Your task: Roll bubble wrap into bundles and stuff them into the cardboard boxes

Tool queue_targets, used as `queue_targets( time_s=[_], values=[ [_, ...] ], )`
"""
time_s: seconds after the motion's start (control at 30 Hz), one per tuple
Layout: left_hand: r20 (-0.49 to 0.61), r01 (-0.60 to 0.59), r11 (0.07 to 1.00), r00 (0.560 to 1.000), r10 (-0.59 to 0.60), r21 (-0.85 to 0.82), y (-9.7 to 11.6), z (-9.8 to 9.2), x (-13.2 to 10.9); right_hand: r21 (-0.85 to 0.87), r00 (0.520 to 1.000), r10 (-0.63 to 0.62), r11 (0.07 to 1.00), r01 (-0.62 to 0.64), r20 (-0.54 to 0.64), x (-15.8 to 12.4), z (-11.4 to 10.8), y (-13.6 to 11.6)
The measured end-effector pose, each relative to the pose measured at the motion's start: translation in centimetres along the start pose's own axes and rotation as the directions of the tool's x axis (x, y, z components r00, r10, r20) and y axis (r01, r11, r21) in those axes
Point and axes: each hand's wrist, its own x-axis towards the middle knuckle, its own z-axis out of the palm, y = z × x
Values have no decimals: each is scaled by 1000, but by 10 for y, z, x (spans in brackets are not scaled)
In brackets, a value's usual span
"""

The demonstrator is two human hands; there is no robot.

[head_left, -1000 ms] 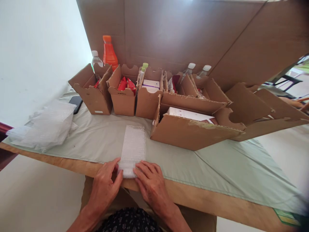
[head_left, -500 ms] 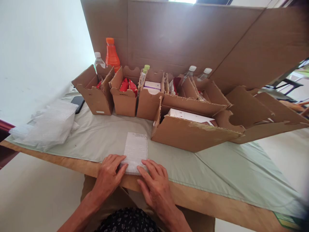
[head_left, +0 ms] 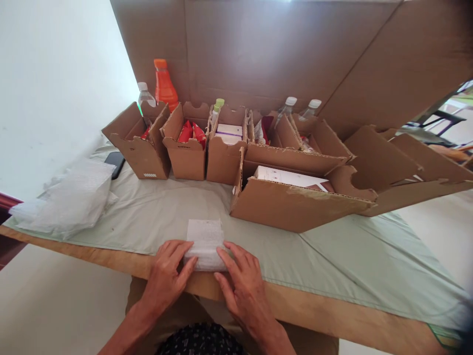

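Head view, left hand (head_left: 166, 276) lay flat, fingers spread, against wrap (head_left: 204, 236), right hand (head_left: 242, 283) likewise opposite, at surface (head_left: 332, 261) edge, boxes (head_left: 186, 158) stood behind.

Small packing station: cardboard sorting boxes (head_left: 188, 150) of stock, bubble wrap pile (head_left: 70, 197), cloth-covered table (head_left: 332, 256), cardboard backdrop (head_left: 277, 49).

White bubble-wrap strip (head_left: 204, 241), partly rolled up, near table edge, on green cloth
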Motion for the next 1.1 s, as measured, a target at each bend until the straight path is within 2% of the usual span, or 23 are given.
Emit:
queue_targets(
  time_s=[0.1, 0.2, 0.27, 0.33, 0.37, 0.4, 0.43, 0.57, 0.63, 0.7, 0.77, 0.87, 0.93, 1.0, 1.1],
  values=[
    [-87, 104, 994, 991, -101, 37, -5, 7, 8, -66, 997, -44, 997, 48, 56, 9, 11, 2],
    [-128, 271, 954, 949, -287, -127, 1, 1, -3, -49, 999, -29, 998, 30, 29, 18, 20, 8],
    [-32, 453, 835, 874, -486, -313, 8, -6, -17, 30, 999, 26, 999, -26, -20, 21, 21, 10],
    [172, 620, 621, 760, -626, -480, 17, -12, -27, 145, 994, 103, 985, -98, -33, 20, 18, 7],
    [279, 672, 504, 710, -646, -543, 22, -15, -29, 198, 991, 131, 973, -122, -35, 19, 15, 4],
    [367, 696, 397, 679, -636, -598, 27, -16, -28, 246, 990, 139, 961, -127, -30, 18, 12, -1],
    [432, 698, 305, 667, -607, -648, 33, -16, -25, 291, 991, 130, 949, -119, -17, 16, 8, -7],
    [542, 636, 32, 682, -491, -771, 48, -13, -8, 415, 993, 73, 904, -104, 90, 8, -3, -25],
    [551, 620, -29, 673, -493, -784, 50, -11, -4, 403, 989, 117, 904, -143, 90, 3, -7, -25],
    [539, 631, 5, 666, -515, -776, 51, -12, -5, 396, 980, 193, 897, -194, 42, -2, -12, -18],
    [545, 673, 122, 680, -491, -730, 52, -15, -7, 459, 963, 265, 851, -254, 43, -4, -18, -10],
    [602, 692, 360, 722, -340, -626, 57, -18, -8, 593, 945, 283, 736, -325, 165, -3, -28, -5],
    [654, 674, 475, 718, -240, -566, 60, -15, -10, 620, 931, 251, 695, -364, 265, 0, -34, -7],
    [700, 684, 505, 686, -198, -527, 59, -8, -14, 607, 921, 233, 697, -382, 313, 1, -37, -10],
    [752, 743, 423, 632, -187, -519, 50, 5, -25, 556, 914, 271, 729, -399, 302, -3, -38, -8]
  ],
)
